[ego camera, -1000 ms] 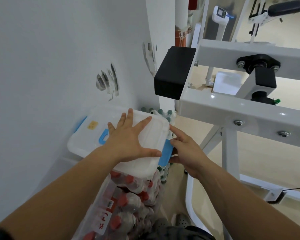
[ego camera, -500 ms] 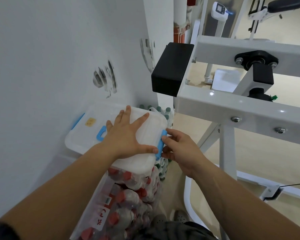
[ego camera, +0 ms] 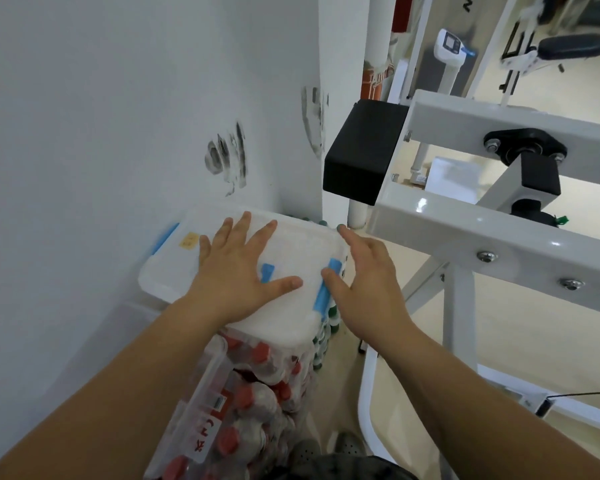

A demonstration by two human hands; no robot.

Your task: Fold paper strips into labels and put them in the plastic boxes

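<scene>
- The plastic box (ego camera: 291, 244) sits shut, its white lid on, on top of a shrink-wrapped pack of red-capped bottles (ego camera: 250, 393), close against the wall (ego camera: 118, 133).
- The blue side latch (ego camera: 326, 285) on the box's right edge now lies flat up against the lid. A second ago it hung out and down, so it looks to have just been snapped home.
- The left hand (ego camera: 236, 271) stays spread flat on the lid, pressing down. Its grip is released, with nothing held.
- The right hand (ego camera: 364, 278) has its thumb on the latch and its fingers straight along the box's side. This grip is released too, pushing rather than grasping.
- The far latch (ego camera: 163, 237) by the wall shows blue, but I cannot tell whether it is fastened.
- No paper strip or label is in view, so this box's share of the task seems finished, and the lid is being secured.
- A white metal frame (ego camera: 499, 237) with a black pad (ego camera: 361, 154) stands just to the right.
</scene>
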